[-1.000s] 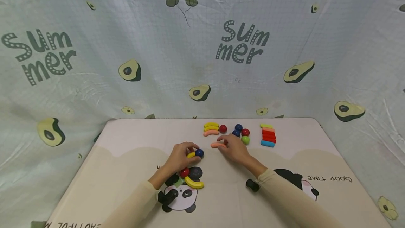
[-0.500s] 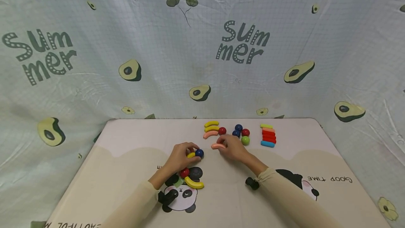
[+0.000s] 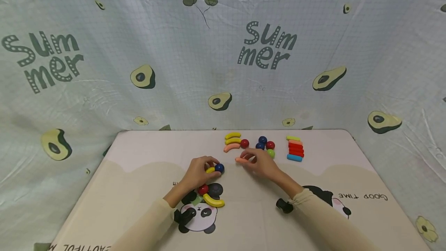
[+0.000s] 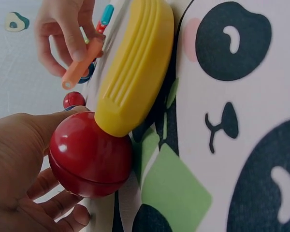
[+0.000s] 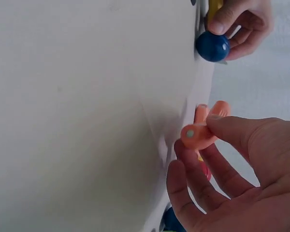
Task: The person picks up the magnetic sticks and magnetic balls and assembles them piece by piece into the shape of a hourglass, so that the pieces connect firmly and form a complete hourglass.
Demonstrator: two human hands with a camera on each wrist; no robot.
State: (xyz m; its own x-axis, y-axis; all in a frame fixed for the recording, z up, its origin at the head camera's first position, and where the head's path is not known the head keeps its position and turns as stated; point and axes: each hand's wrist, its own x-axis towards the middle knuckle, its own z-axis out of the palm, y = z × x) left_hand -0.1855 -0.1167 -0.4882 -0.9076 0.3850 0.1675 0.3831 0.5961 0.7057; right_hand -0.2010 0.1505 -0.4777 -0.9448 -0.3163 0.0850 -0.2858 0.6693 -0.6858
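Note:
My right hand (image 3: 262, 162) pinches a salmon curved piece (image 5: 198, 136) between thumb and fingertips. In the left wrist view the piece hangs tilted in its fingers, a pale dot on the end. My left hand (image 3: 196, 173) is curled around a blue ball (image 3: 219, 169) and a yellow piece (image 3: 210, 170) beside it; its thumb lies against the ball in the right wrist view. Close by the left wrist, a red ball (image 4: 89, 154) touches the end of a yellow banana-shaped piece (image 4: 135, 67) on the printed panda.
Two yellow curved pieces (image 3: 232, 138), another salmon piece (image 3: 232, 147) and a red ball (image 3: 245, 143) lie at the back. Right of them are blue balls (image 3: 262, 140), a red ball (image 3: 270, 145) and a green ball (image 3: 270, 153). A column of coloured sticks (image 3: 296, 149) lies farther right.
My right hand has shifted slightly right, with the salmon piece now tilted in its fingers. The red ball and curved pieces at the back moved a little earlier. The left hand stays put.

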